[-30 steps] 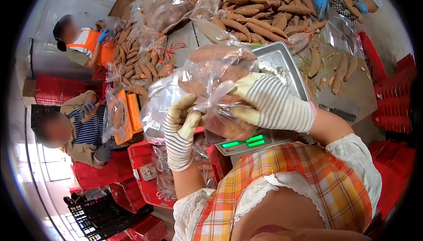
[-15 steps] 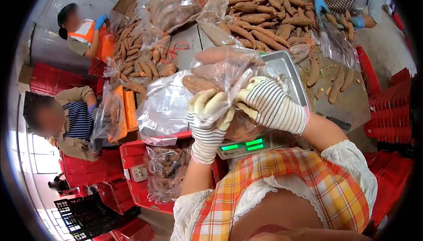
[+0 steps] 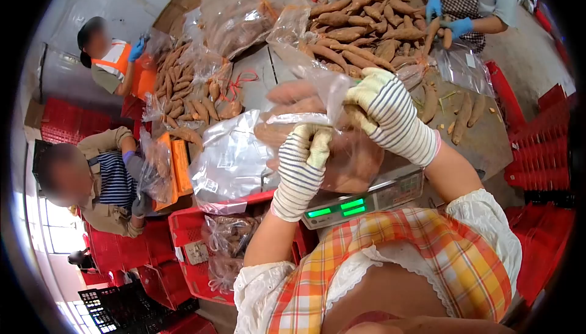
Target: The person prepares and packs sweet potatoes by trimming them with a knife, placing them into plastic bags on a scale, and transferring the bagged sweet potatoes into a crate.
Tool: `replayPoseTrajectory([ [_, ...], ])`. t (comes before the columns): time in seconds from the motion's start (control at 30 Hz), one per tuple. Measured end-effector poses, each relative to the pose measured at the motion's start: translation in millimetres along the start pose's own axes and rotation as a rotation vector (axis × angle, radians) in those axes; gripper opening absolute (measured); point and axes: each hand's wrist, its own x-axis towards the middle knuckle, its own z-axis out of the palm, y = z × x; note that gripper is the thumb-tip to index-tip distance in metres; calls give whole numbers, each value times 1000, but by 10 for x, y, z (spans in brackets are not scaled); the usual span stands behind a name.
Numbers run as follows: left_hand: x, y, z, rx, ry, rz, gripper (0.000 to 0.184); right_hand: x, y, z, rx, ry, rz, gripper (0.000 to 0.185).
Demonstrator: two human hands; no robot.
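Both my hands wear white gloves with dark stripes. My left hand (image 3: 305,157) is closed on the gathered plastic of a clear bag (image 3: 360,160) holding reddish-brown tubers. On the right, my right hand (image 3: 390,111) pinches the bag's upper edge, higher than the left. The filled bag is in front of a scale (image 3: 390,190) with green lit digits, hiding much of its tray. Flat empty clear bags (image 3: 229,157) lie just left of my left hand.
A large tuber pile (image 3: 366,29) covers the table's far side. A red crate (image 3: 189,236) with filled bags stands lower left. Two people work at the left; another, in blue gloves, handles tubers at upper right. Red crates (image 3: 540,151) are stacked at right.
My hands have moved apart, the right one up and away, and the bag's neck is spread rather than bunched. At upper right the co-worker's hands have come together around tubers.
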Motion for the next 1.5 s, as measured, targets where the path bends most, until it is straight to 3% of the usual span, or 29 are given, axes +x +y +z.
replayPoseTrajectory([
  [0.17, 129, 197, 288, -207, -82, -11, 33, 31, 179, -89, -115, 66, -41, 17],
  [0.27, 157, -29, 263, 223, -208, 46, 23, 17, 159, -173, -30, -19, 29, 16],
  [0.3, 156, -35, 230, 218, -211, 42, 23, -23, 166, -193, -32, -24, 34, 16],
  [0.37, 154, -40, 182, 656, -287, 257, 16, -110, 204, -223, 7, -108, 136, 16],
  [0.4, 123, -28, 183, 577, -219, 297, 17, -186, 253, -165, -32, 38, 133, 16],
  [0.43, 91, -76, 174, 577, -219, 296, 17, -241, 214, -194, -31, 37, 133, 16],
  [0.5, 4, -209, 142, 383, -205, 94, 18, -392, 36, -245, 225, 33, 416, 18],
  [0.57, -40, -167, 197, 321, -150, 27, 15, -470, -106, -194, 235, -163, 456, 33],
  [0.63, -43, -149, 243, 203, -98, 265, 13, -638, -104, 102, 260, -175, 327, 37],
  [0.67, -97, -11, 293, 85, -105, -140, 14, -648, -155, 155, 221, -220, 282, 36],
  [0.77, -146, -22, 326, 220, -65, 29, 21, -712, -251, 372, 239, -275, 294, 32],
  [0.83, -170, -122, 296, 249, -96, -42, 22, -705, -251, 442, 482, -193, 400, 26],
  [0.9, -141, -134, 263, 329, -63, 99, 11, -613, -238, 439, 353, -201, 323, 20],
  [0.97, -128, -111, 159, 385, -114, 259, 14, -585, -159, 419, 137, -169, 325, 21],
  [1.0, -173, -116, 114, 480, -176, 120, 19, -564, -135, 355, 168, -186, 407, 21],
  [1.03, -189, -72, 46, 476, -175, 121, 19, -592, -30, 341, 90, -158, 344, 19],
  [1.1, -192, 99, -118, 439, -270, 62, 23, -533, 77, 214, 141, 1, 482, 18],
  [1.17, -177, 164, -192, 640, -335, 87, 22, -596, 143, 163, 93, 21, 467, 15],
  [1.27, -98, 266, -222, 687, -390, 55, 24, -645, 147, 23, -60, -241, 416, 8],
  [1.5, -37, 298, -504, 747, -431, 27, 25, -956, 466, -77, -179, -207, 510, 9],
])
